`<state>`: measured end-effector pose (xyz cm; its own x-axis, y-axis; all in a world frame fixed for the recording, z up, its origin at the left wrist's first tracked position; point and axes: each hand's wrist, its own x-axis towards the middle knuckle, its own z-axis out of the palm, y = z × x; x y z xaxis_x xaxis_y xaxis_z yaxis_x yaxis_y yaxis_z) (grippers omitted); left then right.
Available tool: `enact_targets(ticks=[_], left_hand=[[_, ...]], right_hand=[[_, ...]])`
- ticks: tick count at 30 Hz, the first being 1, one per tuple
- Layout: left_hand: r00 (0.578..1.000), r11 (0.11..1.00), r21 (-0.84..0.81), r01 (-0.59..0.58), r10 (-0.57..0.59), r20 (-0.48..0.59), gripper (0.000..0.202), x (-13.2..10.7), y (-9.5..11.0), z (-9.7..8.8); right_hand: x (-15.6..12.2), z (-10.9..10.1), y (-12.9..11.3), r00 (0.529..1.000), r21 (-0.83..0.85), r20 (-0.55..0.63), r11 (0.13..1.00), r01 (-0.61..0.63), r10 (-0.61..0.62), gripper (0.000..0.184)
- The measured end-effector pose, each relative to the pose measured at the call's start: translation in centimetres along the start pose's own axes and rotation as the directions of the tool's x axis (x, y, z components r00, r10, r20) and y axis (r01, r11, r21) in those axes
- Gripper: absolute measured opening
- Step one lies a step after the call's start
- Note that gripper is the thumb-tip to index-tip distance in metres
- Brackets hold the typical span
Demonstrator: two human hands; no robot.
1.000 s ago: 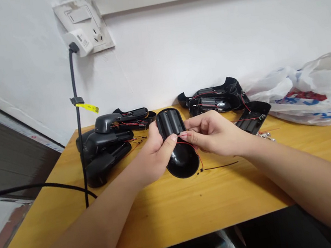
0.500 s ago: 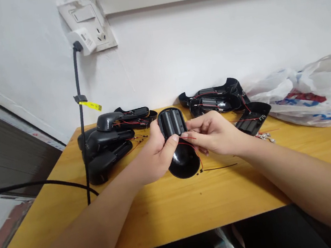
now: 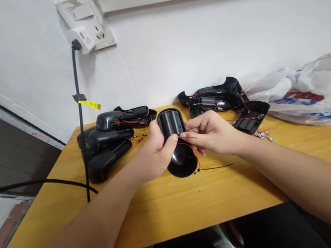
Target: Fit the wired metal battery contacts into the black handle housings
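A glossy black plastic housing (image 3: 183,163), with a round bowl at the near end and a battery compartment (image 3: 170,123) at the far end, is held above the table. My left hand (image 3: 156,154) is closed around its left side, the thumb pressing near the compartment's lower edge. My right hand (image 3: 211,134) pinches a thin red wire (image 3: 192,138) at that same edge, its fingertips touching the housing's right side. A red wire loops down over the bowl, and a black wire (image 3: 217,167) sticks out to the right. Whatever lies under the fingertips is hidden.
Several similar black housings with wires (image 3: 106,142) are piled at left. More open housings (image 3: 214,96) lie at the back right, beside small metal pieces (image 3: 263,136) and a white plastic bag (image 3: 312,95). A charger cable (image 3: 82,123) hangs from the wall socket at left.
The hands and housing keep almost the same pose. The black wire's end has shifted slightly left, and the whole view has moved a little.
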<state>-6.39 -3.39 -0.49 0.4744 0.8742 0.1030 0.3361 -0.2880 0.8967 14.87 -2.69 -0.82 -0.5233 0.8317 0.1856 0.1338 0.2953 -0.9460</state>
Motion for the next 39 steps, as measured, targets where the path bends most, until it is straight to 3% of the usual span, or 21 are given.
enact_targets(ticks=[10,17,20,24,29,34,39], left_hand=[[0.999,0.998,0.062,0.028,-0.028,0.014,0.038,0.0,-0.4,-0.1],[0.982,0.983,0.023,-0.183,0.182,0.046,0.042,0.1,-1.0,0.7],[0.964,0.958,0.105,-0.266,0.261,0.06,0.05,0.0,-1.7,0.7],[0.965,0.936,0.236,-0.262,0.254,0.066,0.049,-0.4,-1.8,0.5],[0.967,0.935,0.25,-0.25,0.254,0.018,0.045,-0.7,-1.3,0.5],[0.924,0.9,0.225,-0.374,0.382,0.009,0.038,-0.5,-1.5,0.8],[0.87,0.862,0.243,-0.445,0.48,-0.113,0.034,-0.7,-1.3,1.3]], right_hand=[[0.3,0.1,-0.3,1.0,0.053,-0.015,0.999,-0.011,0.012,0.038],[0.1,-1.8,-0.8,0.992,-0.084,0.126,0.996,0.009,0.002,0.028],[0.0,-2.3,-0.9,0.986,-0.148,0.16,0.987,0.064,-0.04,0.028],[-0.1,-1.7,-0.9,0.992,-0.141,0.102,0.986,0.089,-0.075,0.027],[-0.3,-1.0,-0.8,0.994,-0.157,0.034,0.982,0.106,-0.102,0.027],[-0.7,-1.2,-0.9,0.986,-0.225,0.04,0.96,0.168,-0.163,0.026],[-1.2,-1.1,-1.7,0.958,-0.258,0.026,0.924,0.283,-0.287,0.02]])
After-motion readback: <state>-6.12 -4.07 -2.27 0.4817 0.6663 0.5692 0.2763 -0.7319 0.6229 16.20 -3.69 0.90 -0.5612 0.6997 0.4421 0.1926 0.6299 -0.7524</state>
